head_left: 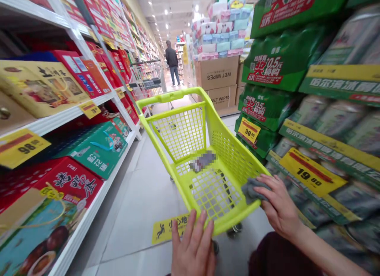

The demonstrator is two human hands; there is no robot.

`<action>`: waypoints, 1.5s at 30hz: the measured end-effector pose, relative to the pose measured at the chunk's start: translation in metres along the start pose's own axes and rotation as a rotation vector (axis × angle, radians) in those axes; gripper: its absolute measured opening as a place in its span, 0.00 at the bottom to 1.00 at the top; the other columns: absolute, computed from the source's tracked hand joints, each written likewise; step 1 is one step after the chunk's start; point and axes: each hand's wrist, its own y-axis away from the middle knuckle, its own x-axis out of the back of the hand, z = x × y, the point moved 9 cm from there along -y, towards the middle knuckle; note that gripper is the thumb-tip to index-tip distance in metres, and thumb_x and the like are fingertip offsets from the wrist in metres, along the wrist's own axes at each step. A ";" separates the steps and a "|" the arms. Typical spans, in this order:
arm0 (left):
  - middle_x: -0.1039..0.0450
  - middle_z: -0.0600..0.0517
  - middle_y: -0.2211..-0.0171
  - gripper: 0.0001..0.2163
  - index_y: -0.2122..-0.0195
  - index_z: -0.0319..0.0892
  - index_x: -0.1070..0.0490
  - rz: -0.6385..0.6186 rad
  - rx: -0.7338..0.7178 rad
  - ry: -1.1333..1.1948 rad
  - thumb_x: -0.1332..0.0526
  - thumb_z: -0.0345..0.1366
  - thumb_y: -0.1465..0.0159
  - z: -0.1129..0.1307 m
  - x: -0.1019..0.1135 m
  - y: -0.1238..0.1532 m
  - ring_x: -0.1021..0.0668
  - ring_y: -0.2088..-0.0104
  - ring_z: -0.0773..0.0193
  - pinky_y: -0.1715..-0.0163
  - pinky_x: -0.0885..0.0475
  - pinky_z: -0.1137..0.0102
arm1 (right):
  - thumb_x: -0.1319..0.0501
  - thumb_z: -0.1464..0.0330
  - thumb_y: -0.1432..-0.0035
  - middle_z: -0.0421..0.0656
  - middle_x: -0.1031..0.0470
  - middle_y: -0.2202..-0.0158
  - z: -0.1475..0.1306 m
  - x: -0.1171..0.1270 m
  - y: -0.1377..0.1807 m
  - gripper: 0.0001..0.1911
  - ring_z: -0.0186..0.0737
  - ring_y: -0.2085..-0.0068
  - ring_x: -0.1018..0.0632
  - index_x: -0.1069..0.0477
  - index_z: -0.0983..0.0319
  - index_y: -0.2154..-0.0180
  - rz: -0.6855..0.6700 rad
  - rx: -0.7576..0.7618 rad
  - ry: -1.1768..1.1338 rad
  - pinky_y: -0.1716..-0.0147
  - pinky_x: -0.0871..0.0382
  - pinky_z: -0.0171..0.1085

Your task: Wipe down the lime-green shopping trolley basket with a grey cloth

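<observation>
A lime-green plastic shopping cart point(218, 113) stands in front of me in the aisle. My right hand point(277, 200) has its fingers closed over a grey cloth point(252, 189), pressed against the cart's rim at the near right corner. My left hand point(192, 244) is open, fingers stretched out, at the near edge of the cart; whether the palm presses on it I cannot tell. Inside the basket lies a small greyish item point(203, 161), blurred out by pixels.
Shelves of boxed goods point(44, 82) line the left side. Stacked green drink packs point(264, 70) and shrink-wrapped cans point(335, 121) stand close on the right. Further off are wet-wipes cartons point(218, 76), a metal cart point(148, 80) and a person point(171, 62). A yellow floor sign point(162, 230) lies below.
</observation>
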 end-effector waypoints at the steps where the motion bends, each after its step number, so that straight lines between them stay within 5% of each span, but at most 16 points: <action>1: 0.32 0.46 0.46 0.27 0.42 0.47 0.43 0.043 0.056 -0.004 0.40 0.37 0.44 -0.004 0.007 -0.008 0.38 0.40 0.53 0.39 0.54 0.47 | 0.48 0.71 0.44 0.47 0.30 0.51 -0.001 -0.005 -0.004 0.14 0.47 0.47 0.31 0.31 0.57 0.56 0.004 0.003 0.010 0.45 0.44 0.56; 6: 0.47 0.42 0.38 0.28 0.42 0.38 0.43 -0.062 0.202 -0.007 0.41 0.34 0.45 -0.026 0.010 -0.035 0.46 0.37 0.50 0.41 0.53 0.46 | 0.51 0.71 0.41 0.50 0.31 0.52 -0.019 -0.033 -0.020 0.14 0.48 0.47 0.34 0.33 0.63 0.56 0.012 -0.030 0.090 0.45 0.46 0.55; 13: 0.54 0.41 0.36 0.29 0.45 0.35 0.42 -0.277 0.257 -0.032 0.42 0.30 0.50 -0.061 0.003 -0.048 0.52 0.36 0.52 0.39 0.54 0.48 | 0.49 0.71 0.42 0.52 0.33 0.50 -0.109 -0.086 -0.042 0.17 0.47 0.47 0.35 0.34 0.65 0.52 -0.046 0.016 0.103 0.45 0.47 0.50; 16: 0.55 0.43 0.35 0.29 0.44 0.36 0.43 -0.332 0.259 -0.061 0.43 0.31 0.50 -0.068 0.002 -0.056 0.53 0.35 0.54 0.39 0.55 0.49 | 0.47 0.71 0.43 0.52 0.32 0.50 -0.127 -0.104 -0.049 0.18 0.48 0.47 0.35 0.33 0.65 0.51 -0.081 0.037 0.141 0.45 0.47 0.49; 25: 0.55 0.44 0.35 0.28 0.44 0.37 0.43 -0.403 0.246 -0.114 0.45 0.30 0.49 -0.070 -0.004 -0.069 0.53 0.35 0.57 0.39 0.57 0.49 | 0.49 0.69 0.40 0.51 0.30 0.51 -0.065 -0.091 -0.056 0.16 0.48 0.50 0.32 0.33 0.64 0.51 -0.232 0.008 0.310 0.46 0.46 0.49; 34: 0.59 0.42 0.35 0.33 0.38 0.32 0.53 -0.424 0.271 -0.278 0.48 0.28 0.47 -0.071 -0.013 -0.071 0.53 0.35 0.55 0.39 0.57 0.50 | 0.48 0.71 0.42 0.54 0.35 0.45 -0.108 -0.122 -0.057 0.21 0.52 0.44 0.37 0.36 0.66 0.46 -0.250 0.078 0.307 0.45 0.48 0.49; 41: 0.60 0.43 0.34 0.34 0.38 0.33 0.55 -0.444 0.263 -0.282 0.48 0.27 0.48 -0.071 -0.012 -0.069 0.54 0.35 0.57 0.39 0.58 0.51 | 0.48 0.70 0.40 0.53 0.33 0.46 -0.068 -0.102 -0.057 0.20 0.51 0.45 0.35 0.35 0.66 0.47 -0.317 0.009 0.329 0.45 0.47 0.49; 45: 0.60 0.42 0.34 0.36 0.37 0.32 0.57 -0.438 0.283 -0.279 0.47 0.27 0.49 -0.067 -0.013 -0.069 0.54 0.35 0.56 0.39 0.57 0.51 | 0.49 0.71 0.41 0.56 0.35 0.45 -0.084 -0.108 -0.058 0.20 0.51 0.43 0.36 0.35 0.68 0.47 -0.316 -0.016 0.307 0.44 0.47 0.49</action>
